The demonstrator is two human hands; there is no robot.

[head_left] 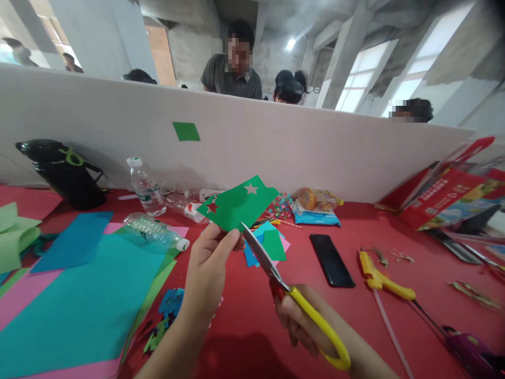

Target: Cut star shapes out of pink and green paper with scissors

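Observation:
My left hand (pixel 211 263) pinches the lower edge of a green sheet of paper (pixel 236 206), held up above the table. Two star-shaped holes are cut through the sheet. In my right hand (pixel 302 318) is a pair of scissors (pixel 272 268) with yellow handles, their blades pointing up and left. The blade tips reach the sheet's lower edge, right beside my left thumb; whether paper lies between them I cannot tell. Behind the blades, small pieces of green, blue and pink paper (pixel 275 245) lie on the table.
Large coloured sheets (pixel 98 295) cover the left side, with plastic bottles (pixel 147 189) and a black flask (pixel 67 176) behind. To the right lie a phone (pixel 332 260), a yellow glue gun (pixel 382 279) and a red box (pixel 453 195). A white partition (pixel 276 142) stands behind; people are beyond it.

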